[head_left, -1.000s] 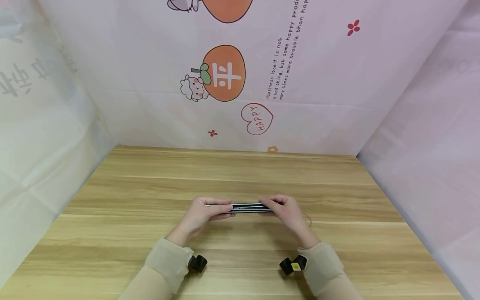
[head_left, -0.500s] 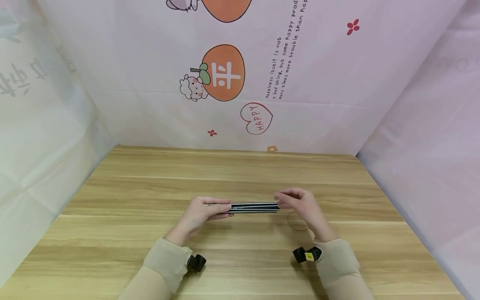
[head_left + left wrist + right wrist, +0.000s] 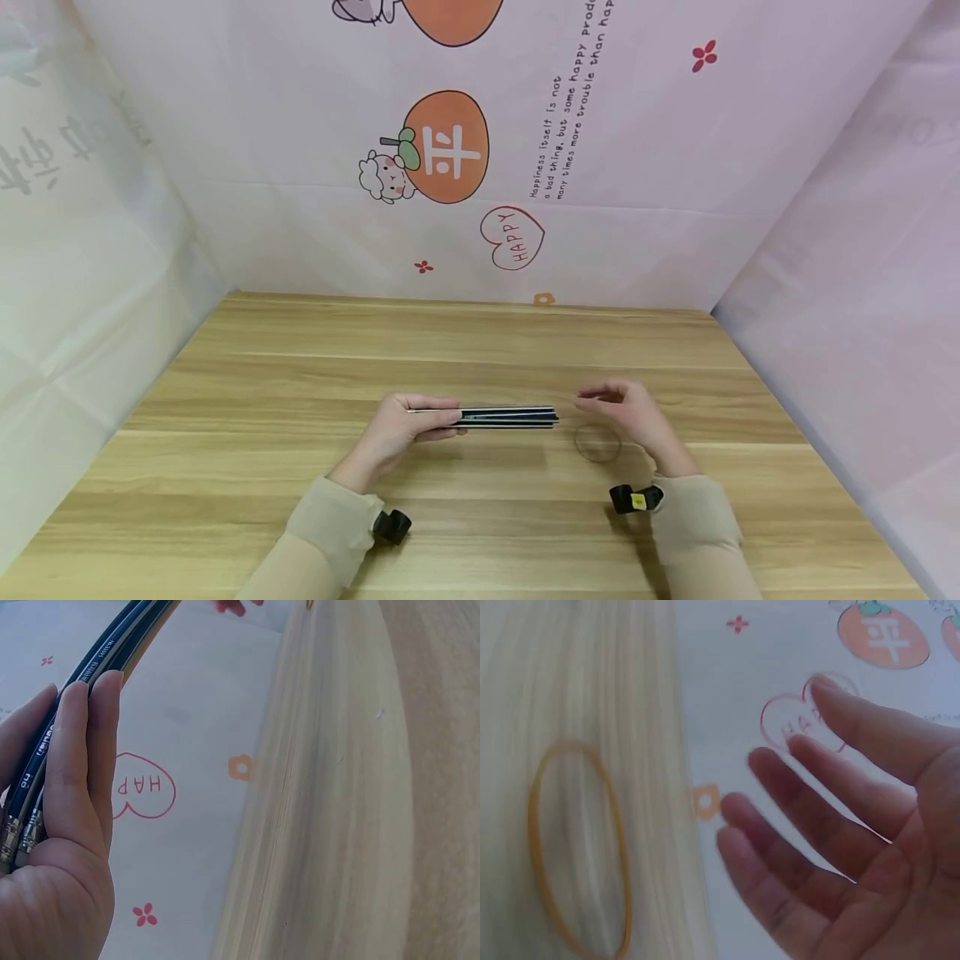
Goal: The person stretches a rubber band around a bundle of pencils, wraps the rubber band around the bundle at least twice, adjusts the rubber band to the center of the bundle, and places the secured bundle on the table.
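A bundle of dark blue pencils [image 3: 510,416] lies level in my left hand [image 3: 401,429], which grips it by its left end above the table. In the left wrist view the pencils [image 3: 112,656] show silver ferrules and printed lettering, with the fingers [image 3: 71,765] of the left hand wrapped over them. My right hand [image 3: 626,412] is apart from the bundle, to its right, with nothing in it; its fingers are spread and slightly bent in the right wrist view. Below that hand a thin tan rubber band [image 3: 624,855] lies on the table as a loop.
The wooden table [image 3: 480,533] spreads under both hands. A white printed cloth [image 3: 630,150] hangs behind it, and pale cloth walls [image 3: 847,275] stand at the left and right sides.
My right hand has let go of the right end of the pencils and moved away to the right. The rubber band now shows fully. My left hand has stayed in place with the pencils.
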### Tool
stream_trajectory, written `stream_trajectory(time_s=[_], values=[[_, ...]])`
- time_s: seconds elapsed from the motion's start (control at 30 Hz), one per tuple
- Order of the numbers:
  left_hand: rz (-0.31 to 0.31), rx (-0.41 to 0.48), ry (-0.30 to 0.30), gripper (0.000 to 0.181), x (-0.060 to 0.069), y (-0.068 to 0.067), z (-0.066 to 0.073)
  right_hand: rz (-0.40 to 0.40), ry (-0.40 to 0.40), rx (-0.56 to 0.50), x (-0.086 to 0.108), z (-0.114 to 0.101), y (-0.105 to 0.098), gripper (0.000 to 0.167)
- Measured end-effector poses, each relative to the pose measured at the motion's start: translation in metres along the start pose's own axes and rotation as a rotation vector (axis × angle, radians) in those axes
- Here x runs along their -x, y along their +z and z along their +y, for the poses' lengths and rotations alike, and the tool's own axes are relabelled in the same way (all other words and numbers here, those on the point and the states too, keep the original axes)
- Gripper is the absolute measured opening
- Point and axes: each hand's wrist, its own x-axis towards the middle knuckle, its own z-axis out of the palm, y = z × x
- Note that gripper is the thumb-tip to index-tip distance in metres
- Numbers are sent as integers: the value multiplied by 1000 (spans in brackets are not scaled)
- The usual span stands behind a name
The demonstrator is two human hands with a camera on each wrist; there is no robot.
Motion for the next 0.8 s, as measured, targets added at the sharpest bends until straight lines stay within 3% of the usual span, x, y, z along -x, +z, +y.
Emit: stream_trajectory(time_s=[0.27,0.4,0.6,0.8], values=[[2,12,-4,48,-2,0,-3,-95,39,193,0,22,-7,44],[0,8,-4,49,-2,0,-4,-129,71,240,-1,31,-6,40],[1,7,1,48,-2,1,-3,-175,19,319,-2,34,-3,18],[-3,7,8,47,-3,0,-4,-191,0,332,-1,33,-2,15]])
